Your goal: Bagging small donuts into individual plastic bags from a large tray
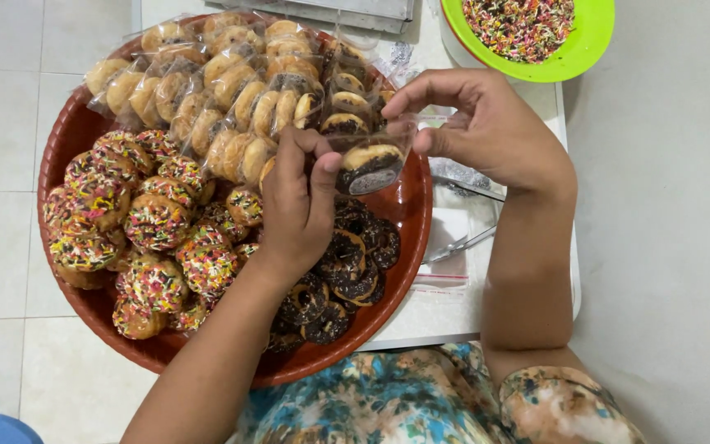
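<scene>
Both hands work over a large round red tray (408,215) that rests on a white desk (454,316) and overhangs its left edge. The left hand (300,205) is curled, its fingertips pinching the near end of a clear plastic bag (369,156) that holds stacked chocolate-topped donuts. The right hand (486,123) pinches the open far end of the same bag between thumb and forefinger, holding it just above the tray's right side.

On the tray, donuts with coloured sprinkles (137,222) fill the left part, chocolate-sprinkled donuts (347,275) lie toward the near right under the left hand, and already bagged donuts (223,90) are piled along the far side. A green bowl of coloured sprinkles (536,70) sits at the desk's far right corner. Metal tongs (458,244) lie on the desk just right of the tray, beside some flat empty bags (445,267) with red strips.
</scene>
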